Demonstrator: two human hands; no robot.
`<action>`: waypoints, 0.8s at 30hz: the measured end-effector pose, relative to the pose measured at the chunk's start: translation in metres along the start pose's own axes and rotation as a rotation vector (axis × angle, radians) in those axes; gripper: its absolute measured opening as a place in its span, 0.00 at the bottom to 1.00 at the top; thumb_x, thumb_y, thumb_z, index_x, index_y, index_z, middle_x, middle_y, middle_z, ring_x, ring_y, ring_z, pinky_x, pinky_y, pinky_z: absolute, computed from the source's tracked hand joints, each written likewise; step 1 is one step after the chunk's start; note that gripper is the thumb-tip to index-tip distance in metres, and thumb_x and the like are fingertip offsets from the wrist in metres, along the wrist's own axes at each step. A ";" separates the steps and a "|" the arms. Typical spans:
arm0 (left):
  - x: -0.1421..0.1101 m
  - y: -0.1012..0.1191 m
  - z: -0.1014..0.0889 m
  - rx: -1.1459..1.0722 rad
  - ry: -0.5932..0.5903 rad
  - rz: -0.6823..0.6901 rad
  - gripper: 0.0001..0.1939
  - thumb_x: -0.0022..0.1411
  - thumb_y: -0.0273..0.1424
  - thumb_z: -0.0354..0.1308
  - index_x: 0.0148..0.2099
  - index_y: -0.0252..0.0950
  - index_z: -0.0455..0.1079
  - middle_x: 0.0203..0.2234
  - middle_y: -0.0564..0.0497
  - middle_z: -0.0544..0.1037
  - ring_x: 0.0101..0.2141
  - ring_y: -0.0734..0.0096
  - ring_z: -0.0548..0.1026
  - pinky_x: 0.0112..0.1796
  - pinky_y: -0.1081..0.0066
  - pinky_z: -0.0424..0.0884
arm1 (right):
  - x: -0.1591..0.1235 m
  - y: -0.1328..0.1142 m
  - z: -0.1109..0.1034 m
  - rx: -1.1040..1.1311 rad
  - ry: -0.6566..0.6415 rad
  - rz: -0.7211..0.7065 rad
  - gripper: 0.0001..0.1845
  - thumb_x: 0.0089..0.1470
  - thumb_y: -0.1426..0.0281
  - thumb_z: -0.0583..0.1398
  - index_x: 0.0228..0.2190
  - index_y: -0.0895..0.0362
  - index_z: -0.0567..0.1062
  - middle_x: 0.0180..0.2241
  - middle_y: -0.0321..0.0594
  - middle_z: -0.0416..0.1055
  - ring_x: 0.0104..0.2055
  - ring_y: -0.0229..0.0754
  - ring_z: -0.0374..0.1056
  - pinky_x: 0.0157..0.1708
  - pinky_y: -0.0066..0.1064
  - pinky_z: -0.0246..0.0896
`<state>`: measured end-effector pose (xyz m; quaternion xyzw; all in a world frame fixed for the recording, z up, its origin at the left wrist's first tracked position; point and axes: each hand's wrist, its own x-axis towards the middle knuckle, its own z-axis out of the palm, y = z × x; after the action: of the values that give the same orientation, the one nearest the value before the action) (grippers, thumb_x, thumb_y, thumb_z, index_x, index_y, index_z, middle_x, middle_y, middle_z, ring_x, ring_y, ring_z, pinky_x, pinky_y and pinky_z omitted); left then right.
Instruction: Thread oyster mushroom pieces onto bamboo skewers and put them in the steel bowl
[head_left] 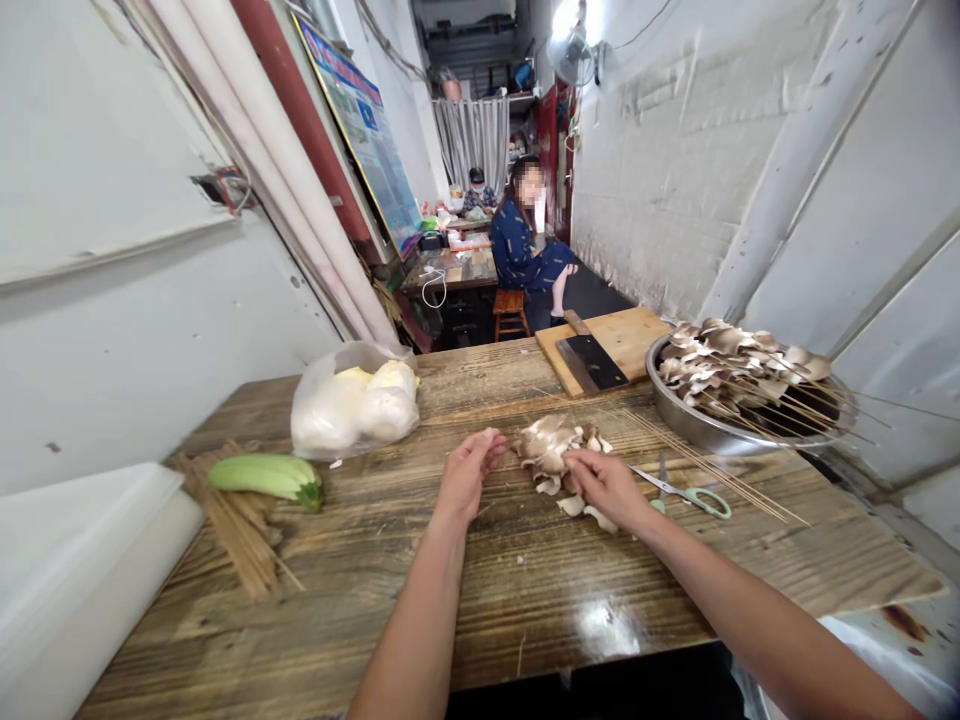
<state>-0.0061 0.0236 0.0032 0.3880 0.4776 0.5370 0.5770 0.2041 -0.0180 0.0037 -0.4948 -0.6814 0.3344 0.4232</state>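
A heap of brown-and-white oyster mushrooms [546, 446] lies on the wooden table, with loose pieces around its near side. My right hand [606, 488] is at the heap's right edge, fingers pinched on an oyster mushroom. Just left of the heap is my left hand [472, 468], its fingers curled together; what they hold, if anything, does not show. Green-handled scissors [686, 492] rest right of my right hand. Thin bamboo skewers [712, 468] lie behind the scissors. A steel basin [701, 425] at the right holds mushrooms threaded on skewers [739, 365].
A cleaver [592, 362] lies on a cutting board [637, 338] at the back. To the left are a plastic bag with pale vegetables [360, 405], a green squash-like vegetable [262, 477] and a bundle of skewers [236, 530]. A person [517, 235] sits beyond the table; another is farther back.
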 end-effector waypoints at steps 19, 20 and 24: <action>0.010 -0.020 0.041 0.715 -0.157 0.375 0.05 0.43 0.28 0.63 0.28 0.40 0.75 0.22 0.49 0.71 0.31 0.64 0.67 0.40 0.69 0.58 | 0.006 -0.003 -0.016 0.164 0.235 0.064 0.18 0.54 0.57 0.52 0.22 0.56 0.68 0.12 0.30 0.57 0.15 0.33 0.54 0.17 0.24 0.49; 0.011 -0.019 0.042 0.748 -0.175 0.383 0.05 0.44 0.28 0.63 0.28 0.40 0.74 0.21 0.50 0.71 0.30 0.65 0.67 0.38 0.70 0.59 | 0.006 -0.003 -0.015 0.170 0.238 0.061 0.18 0.54 0.57 0.52 0.22 0.56 0.68 0.12 0.30 0.57 0.15 0.33 0.54 0.17 0.24 0.49; 0.016 -0.012 0.047 0.913 -0.222 0.341 0.06 0.44 0.27 0.61 0.29 0.40 0.74 0.18 0.52 0.70 0.25 0.67 0.67 0.31 0.72 0.58 | 0.006 -0.002 -0.013 0.188 0.228 0.052 0.16 0.54 0.58 0.52 0.23 0.56 0.68 0.12 0.30 0.57 0.16 0.34 0.54 0.18 0.25 0.49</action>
<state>0.0419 0.0405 0.0006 0.7283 0.5295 0.3154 0.2996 0.2139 -0.0123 0.0121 -0.5052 -0.5815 0.3493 0.5335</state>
